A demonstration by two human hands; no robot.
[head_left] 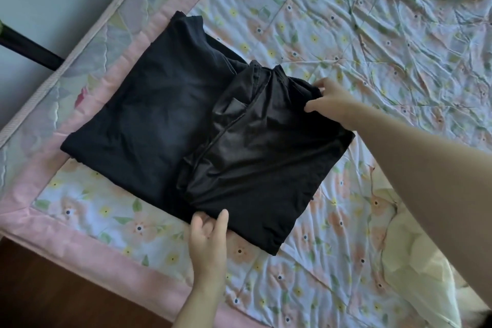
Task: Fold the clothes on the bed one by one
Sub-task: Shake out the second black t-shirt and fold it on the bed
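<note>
A person's left hand (206,234), nearest the camera, touched the near edge of a shiny black folded garment (263,146), fingers loosely spread and pinching nothing that could be made out. The right hand (330,102), reaching in from the right, rested on the garment's far right corner, fingers bent at its edge; whether that grip actually pinched the fabric could not be told. The garment lay partly on top of a matte black folded cloth (149,104) at the near left corner of the bed, on a pink-bordered floral quilt (346,21). The step in hand appeared to be squaring off or placing a finished fold. The next move would likely call for flattening the stack.
</note>
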